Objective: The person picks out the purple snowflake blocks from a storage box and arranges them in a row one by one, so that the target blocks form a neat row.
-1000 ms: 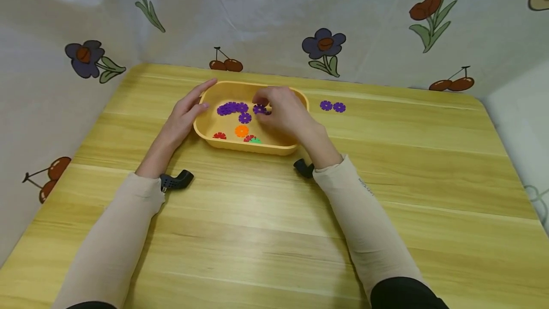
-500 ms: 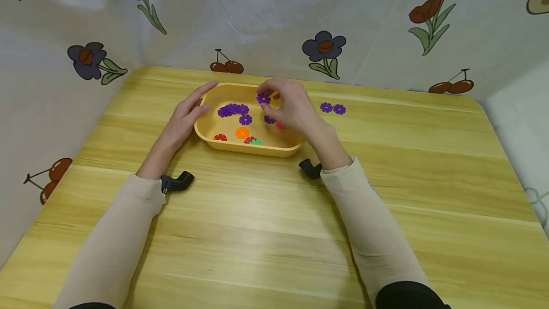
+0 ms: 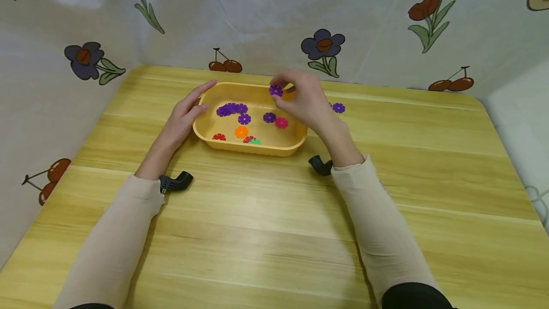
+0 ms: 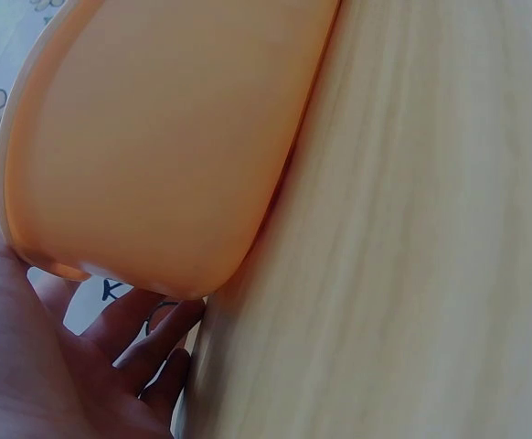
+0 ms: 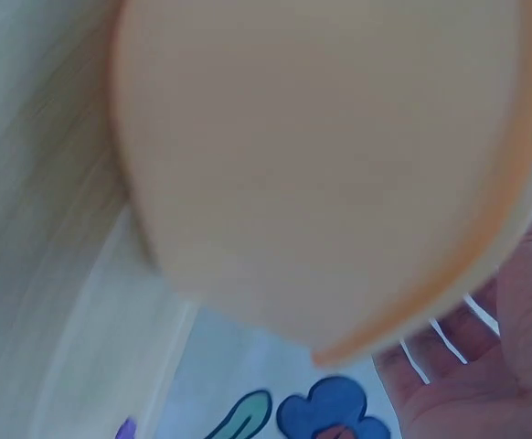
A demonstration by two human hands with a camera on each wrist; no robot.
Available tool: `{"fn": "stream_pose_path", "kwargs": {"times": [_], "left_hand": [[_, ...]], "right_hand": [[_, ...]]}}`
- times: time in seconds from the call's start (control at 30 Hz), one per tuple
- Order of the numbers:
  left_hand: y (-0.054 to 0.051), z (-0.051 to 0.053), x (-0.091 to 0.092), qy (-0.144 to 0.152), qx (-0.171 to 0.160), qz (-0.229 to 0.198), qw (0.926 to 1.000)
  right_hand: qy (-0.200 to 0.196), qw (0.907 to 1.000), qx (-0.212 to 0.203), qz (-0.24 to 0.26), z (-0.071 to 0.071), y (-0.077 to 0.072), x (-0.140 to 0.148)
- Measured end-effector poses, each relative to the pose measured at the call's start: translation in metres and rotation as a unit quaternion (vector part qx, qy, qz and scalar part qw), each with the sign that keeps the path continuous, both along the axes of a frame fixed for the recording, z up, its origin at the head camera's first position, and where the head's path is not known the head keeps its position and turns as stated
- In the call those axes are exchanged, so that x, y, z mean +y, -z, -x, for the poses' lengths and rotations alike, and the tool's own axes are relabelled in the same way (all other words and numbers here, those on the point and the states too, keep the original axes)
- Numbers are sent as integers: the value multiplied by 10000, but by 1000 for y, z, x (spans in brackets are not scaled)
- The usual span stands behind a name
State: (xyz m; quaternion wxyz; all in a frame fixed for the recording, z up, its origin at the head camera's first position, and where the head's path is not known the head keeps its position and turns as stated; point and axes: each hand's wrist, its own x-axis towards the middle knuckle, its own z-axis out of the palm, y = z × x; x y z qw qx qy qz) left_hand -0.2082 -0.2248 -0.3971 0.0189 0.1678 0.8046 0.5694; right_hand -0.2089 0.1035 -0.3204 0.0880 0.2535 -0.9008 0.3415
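A yellow tray (image 3: pixel 253 149) holds purple flower-shaped discs (image 3: pixel 231 108) in a cluster, single purple discs, and pink (image 3: pixel 281 123), orange (image 3: pixel 241 132), red and green ones. My right hand (image 3: pixel 306 99) pinches a purple disc (image 3: pixel 276 90) between thumb and fingertips over the tray's back right rim. At the tray's left end, my left hand (image 3: pixel 182 118) grips the rim, thumb inside, fingers along the outer wall; the left wrist view has this hand (image 4: pixel 74 366) against the tray's end wall (image 4: pixel 175 137). The right wrist view shows the right hand (image 5: pixel 476 366) beyond the tray wall, its fingertips hidden.
To the right of the tray, a purple disc (image 3: pixel 339 108) lies on the wooden table (image 3: pixel 240 232), with another partly hidden behind the right hand. A patterned cloth (image 3: pixel 266 27) stands behind the table. Black wrist devices (image 3: pixel 177 181) sit at both cuffs.
My right hand has lifted a purple disc from inside the tray and moved up and right with it, uncovering a purple and a pink disc. The left hand stays on the rim.
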Motion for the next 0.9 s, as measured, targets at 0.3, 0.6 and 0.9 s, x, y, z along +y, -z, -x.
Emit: {"fn": "stream_pose_path", "kwargs": {"times": [0.3, 0.6, 0.9], "left_hand": [[-3, -1, -1, 2, 0, -17, 10000], [-3, -1, 1, 29, -17, -81, 10000], [0, -1, -1, 92, -76, -222, 9997]], "right_hand": [[73, 9997, 119, 207, 4, 5, 30], [545, 9980, -193, 263, 6, 9, 74], [1066, 9929, -489, 195, 0, 17, 126]]}}
